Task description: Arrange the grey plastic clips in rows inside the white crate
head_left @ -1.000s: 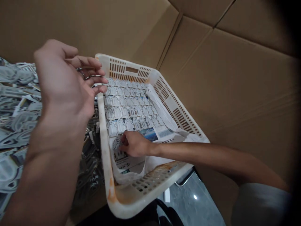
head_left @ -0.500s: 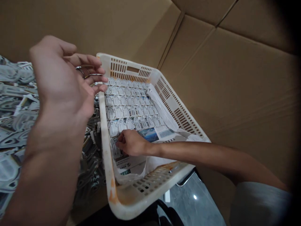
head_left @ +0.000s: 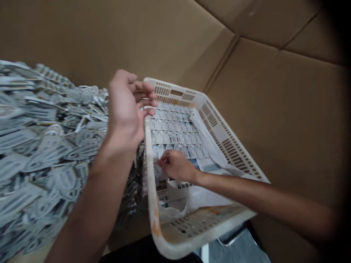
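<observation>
My left hand is raised at the left rim of a white plastic basket, its fingers apart and reaching over the edge. It holds nothing that I can see. Inside the basket, my right hand has thumb and fingers pinched together just below the rows of parts. At its fingertips lies a flat grey-white part; whether the pinch holds it is blurred. Similar flat parts lie in neat rows across the far half of the basket, over printed paper.
A large heap of loose, flat grey-white parts fills the left side. Brown cardboard walls stand behind and to the right. White sheeting lines the basket's right side. A grey floor shows below the basket.
The view has swung left, so the basket and both hands appear farther right and more of the heap shows. My right hand stays low in the basket, near the loose part.
</observation>
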Demonstrator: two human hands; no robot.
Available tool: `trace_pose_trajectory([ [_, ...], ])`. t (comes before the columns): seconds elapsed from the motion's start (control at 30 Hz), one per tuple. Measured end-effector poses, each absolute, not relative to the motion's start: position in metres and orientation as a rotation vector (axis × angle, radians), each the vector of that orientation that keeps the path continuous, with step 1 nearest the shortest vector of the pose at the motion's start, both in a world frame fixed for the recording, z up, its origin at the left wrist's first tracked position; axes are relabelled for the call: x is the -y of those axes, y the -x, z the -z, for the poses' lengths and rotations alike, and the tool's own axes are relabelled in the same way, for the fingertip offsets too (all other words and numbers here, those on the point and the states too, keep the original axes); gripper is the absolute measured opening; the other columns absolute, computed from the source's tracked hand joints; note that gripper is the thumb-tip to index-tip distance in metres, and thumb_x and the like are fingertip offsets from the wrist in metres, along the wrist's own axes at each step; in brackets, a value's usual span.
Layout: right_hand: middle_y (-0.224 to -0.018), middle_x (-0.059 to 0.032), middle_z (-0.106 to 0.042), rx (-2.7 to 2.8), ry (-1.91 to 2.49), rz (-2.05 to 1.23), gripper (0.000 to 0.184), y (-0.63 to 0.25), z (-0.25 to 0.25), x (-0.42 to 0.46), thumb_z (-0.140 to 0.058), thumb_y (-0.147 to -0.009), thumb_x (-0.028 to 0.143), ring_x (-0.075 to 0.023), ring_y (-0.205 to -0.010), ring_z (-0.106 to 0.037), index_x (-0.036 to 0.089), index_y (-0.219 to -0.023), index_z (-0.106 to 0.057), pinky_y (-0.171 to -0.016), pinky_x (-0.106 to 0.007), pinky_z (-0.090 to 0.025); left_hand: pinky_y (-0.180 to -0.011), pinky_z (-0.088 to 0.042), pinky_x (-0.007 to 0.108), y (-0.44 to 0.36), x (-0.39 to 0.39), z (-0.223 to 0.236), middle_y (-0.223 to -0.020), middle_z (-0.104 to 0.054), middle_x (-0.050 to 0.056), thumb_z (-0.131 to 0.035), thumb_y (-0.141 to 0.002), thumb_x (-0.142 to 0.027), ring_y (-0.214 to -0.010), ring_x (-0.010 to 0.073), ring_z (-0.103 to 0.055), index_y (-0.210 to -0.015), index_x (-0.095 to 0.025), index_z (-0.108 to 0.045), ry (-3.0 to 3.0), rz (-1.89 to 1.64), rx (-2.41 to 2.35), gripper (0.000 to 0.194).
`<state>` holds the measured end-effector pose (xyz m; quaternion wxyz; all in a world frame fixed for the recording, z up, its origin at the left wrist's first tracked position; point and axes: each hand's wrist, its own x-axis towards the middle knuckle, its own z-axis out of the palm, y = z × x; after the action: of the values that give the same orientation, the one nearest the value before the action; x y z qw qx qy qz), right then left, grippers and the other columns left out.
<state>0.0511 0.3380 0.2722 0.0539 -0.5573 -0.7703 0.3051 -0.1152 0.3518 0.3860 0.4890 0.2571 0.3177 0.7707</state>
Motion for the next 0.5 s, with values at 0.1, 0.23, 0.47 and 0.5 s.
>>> trace_pose_trajectory([
  [0.1, -0.069, -0.0011, -0.067, 2.327, 1.534, -0.786, 0.020, -0.047, -0.303, -0.352, -0.062, -0.095, 0.032, -0.0133, -0.061, -0.056, 0.018, -0.082, -0.067, -0.059, -0.026, -0.039, -0.047, -0.034, 0.027, 0.118, -0.351, -0.386, -0.068, -0.055, 0.008, -0.047, -0.092, -0.038, -0.056, 0.0144, -0.049, -0.065, -0.019, -0.055, -0.585, -1.857, -0.830, 0.034],
  [0.23, -0.071, -0.0007, -0.064, 2.436, 1.124, -0.625, 0.020, -0.021, -0.348, -0.362, -0.059, -0.096, 0.033, -0.0130, -0.061, -0.051, 0.019, -0.081, -0.062, -0.059, -0.028, -0.039, -0.049, -0.034, 0.026, 0.124, -0.344, -0.390, -0.068, -0.056, 0.005, -0.048, -0.097, -0.033, -0.057, 0.0130, -0.051, -0.068, -0.018, -0.055, -0.608, -1.928, -0.846, 0.033],
  [0.47, -0.098, -0.0090, -0.066, 2.853, 0.465, -0.522, 0.019, 0.060, -0.366, -0.361, -0.067, -0.077, 0.018, -0.0213, -0.086, -0.055, 0.018, -0.095, -0.062, -0.073, -0.032, -0.046, -0.051, -0.034, 0.021, 0.143, -0.317, -0.404, -0.073, -0.055, 0.004, -0.053, -0.092, -0.030, -0.058, 0.0100, -0.049, -0.073, -0.016, -0.059, -0.708, -2.116, -0.815, 0.025],
  [0.5, -0.100, -0.0090, -0.066, 2.898, 0.408, -0.543, 0.018, 0.072, -0.363, -0.363, -0.067, -0.077, 0.017, -0.0214, -0.087, -0.055, 0.018, -0.094, -0.062, -0.074, -0.032, -0.047, -0.049, -0.032, 0.021, 0.148, -0.315, -0.406, -0.073, -0.054, 0.004, -0.053, -0.091, -0.030, -0.058, 0.0101, -0.049, -0.073, -0.015, -0.059, -0.698, -2.125, -0.800, 0.024],
])
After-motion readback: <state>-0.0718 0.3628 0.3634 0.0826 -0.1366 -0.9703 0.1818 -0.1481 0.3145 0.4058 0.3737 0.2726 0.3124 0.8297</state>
